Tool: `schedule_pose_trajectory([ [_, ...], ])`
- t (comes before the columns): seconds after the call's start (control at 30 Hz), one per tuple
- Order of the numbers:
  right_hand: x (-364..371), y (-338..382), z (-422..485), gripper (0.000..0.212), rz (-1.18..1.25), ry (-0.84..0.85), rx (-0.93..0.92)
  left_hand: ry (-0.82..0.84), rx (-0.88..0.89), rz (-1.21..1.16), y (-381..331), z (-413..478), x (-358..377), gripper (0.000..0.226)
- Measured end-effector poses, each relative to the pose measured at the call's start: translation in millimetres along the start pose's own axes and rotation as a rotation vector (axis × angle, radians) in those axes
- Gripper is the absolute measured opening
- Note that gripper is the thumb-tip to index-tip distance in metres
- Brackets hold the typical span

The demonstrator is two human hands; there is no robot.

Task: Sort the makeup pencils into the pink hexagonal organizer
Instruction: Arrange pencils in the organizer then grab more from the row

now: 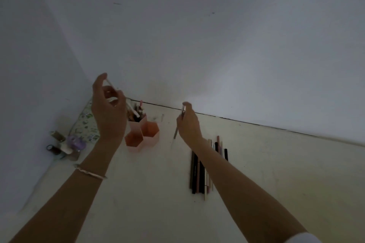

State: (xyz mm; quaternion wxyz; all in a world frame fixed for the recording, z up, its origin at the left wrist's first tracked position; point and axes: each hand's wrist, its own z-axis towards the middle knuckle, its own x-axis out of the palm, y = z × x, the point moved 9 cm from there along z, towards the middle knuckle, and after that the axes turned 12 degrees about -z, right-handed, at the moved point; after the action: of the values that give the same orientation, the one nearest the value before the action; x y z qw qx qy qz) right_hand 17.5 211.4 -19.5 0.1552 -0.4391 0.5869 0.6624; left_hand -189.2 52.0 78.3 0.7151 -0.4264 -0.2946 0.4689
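The pink hexagonal organizer (142, 134) stands on the pale table near the back wall. Its rear cell holds several pencils; the two front cells look empty. My left hand (108, 108) hovers just left of it, pinching a white pencil (131, 109) whose lower tip dips into the rear cell. My right hand (188, 124) is raised to the right of the organizer and grips a thin grey pencil (178, 124) pointing down. A row of dark and pink pencils (199, 169) lies on the table, partly hidden under my right forearm.
Small bottles and jars (63, 144) cluster at the left wall by a floral-patterned item (87, 122). The white wall meets the table (276, 173) edge just behind the organizer.
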Motion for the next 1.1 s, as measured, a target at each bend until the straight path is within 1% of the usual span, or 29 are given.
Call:
schedule_pose_trajectory([
  [0.07,-30.7,23.4,5.5,0.041,0.088,-0.147,-0.076,0.061,0.037,0.053,6.4,-1.8,-2.4,0.048],
  [0.1,-41.7,32.4,6.7,0.041,0.140,-0.194,-0.092,0.105,0.050,0.088,11.3,-5.1,-1.0,0.047],
  [0.23,-65.4,64.7,1.7,0.040,0.315,-0.295,-0.177,0.272,0.081,0.247,31.0,-24.9,9.2,0.043],
  [0.27,-67.8,71.4,-1.1,0.040,0.342,-0.315,-0.211,0.284,0.070,0.251,34.5,-28.6,9.6,0.042],
  [0.33,-70.3,81.1,-5.9,0.041,0.386,-0.348,-0.263,0.214,0.024,0.170,33.9,-27.8,3.0,0.044],
  [0.4,-72.9,87.1,-9.5,0.040,0.408,-0.376,-0.299,0.111,0.028,0.070,23.9,-22.4,-4.7,0.051],
  [0.5,-76.3,91.6,-12.9,0.040,0.401,-0.419,-0.323,0.072,0.067,0.014,12.3,-14.0,-4.9,0.053],
  [0.6,-74.5,92.5,-14.8,0.040,0.403,-0.429,-0.316,0.152,0.063,0.089,16.7,-14.8,5.5,0.044],
  [0.7,-71.5,93.0,-18.0,0.041,0.394,-0.440,-0.330,0.268,0.160,0.323,25.2,-28.3,13.5,0.025],
  [0.73,-70.1,93.5,-18.6,0.041,0.398,-0.441,-0.334,0.264,0.204,0.393,27.3,-32.0,10.7,0.019],
  [0.8,-65.2,96.9,-19.3,0.039,0.416,-0.426,-0.338,0.193,0.218,0.452,31.5,-32.3,-3.1,0.020],
  [0.87,-56.0,104.2,-20.6,0.035,0.406,-0.398,-0.361,0.138,0.182,0.437,33.5,-27.1,-14.5,0.027],
  [0.97,-30.3,116.1,-22.6,0.030,0.283,-0.325,-0.411,0.144,0.140,0.389,27.7,-23.7,-17.0,0.028],
  [1.03,-6.8,121.6,-24.9,0.024,0.147,-0.234,-0.456,0.142,0.103,0.317,21.8,-23.4,-16.7,0.029],
  [1.07,2.4,124.0,-28.0,0.021,0.058,-0.212,-0.501,0.140,0.077,0.281,19.3,-24.1,-16.2,0.030],
  [1.1,9.4,125.8,-32.2,0.021,-0.044,-0.225,-0.564,0.142,0.056,0.259,16.8,-25.4,-15.3,0.030],
])
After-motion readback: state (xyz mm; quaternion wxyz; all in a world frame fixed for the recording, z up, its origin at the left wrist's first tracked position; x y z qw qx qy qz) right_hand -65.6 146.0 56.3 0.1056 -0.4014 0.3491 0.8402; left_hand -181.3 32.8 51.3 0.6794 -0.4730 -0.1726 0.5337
